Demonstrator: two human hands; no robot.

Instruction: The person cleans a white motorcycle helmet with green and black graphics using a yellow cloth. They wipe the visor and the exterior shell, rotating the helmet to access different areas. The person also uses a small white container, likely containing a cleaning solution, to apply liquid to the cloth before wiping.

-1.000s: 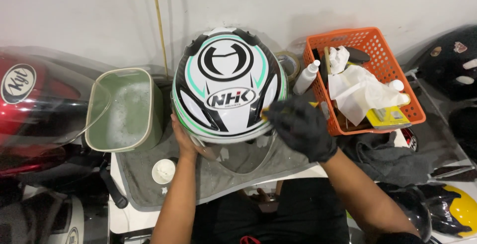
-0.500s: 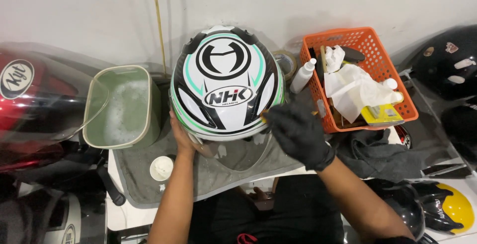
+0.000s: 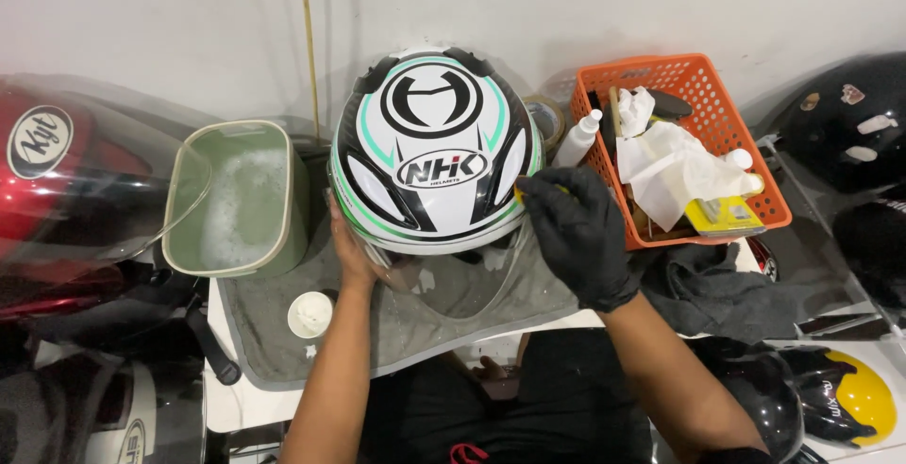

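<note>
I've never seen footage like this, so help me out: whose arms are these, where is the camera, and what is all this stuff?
No machine here: the arms belong to a person, and the camera sits on that person's head, looking down at their own hands. There is just this one view.

In the middle stands a white helmet with black and green markings, on a grey mat. The bare left hand steadies its lower left side. The right hand, in a black glove, rests at its right side and pinches something small and yellow; what it is I cannot tell. The clear visor hangs open toward the person.

Left of the helmet is a green tub of soapy water, and a small white cap lies on the mat. To the right, an orange basket holds cloths and bottles. Other helmets lie around.
</note>
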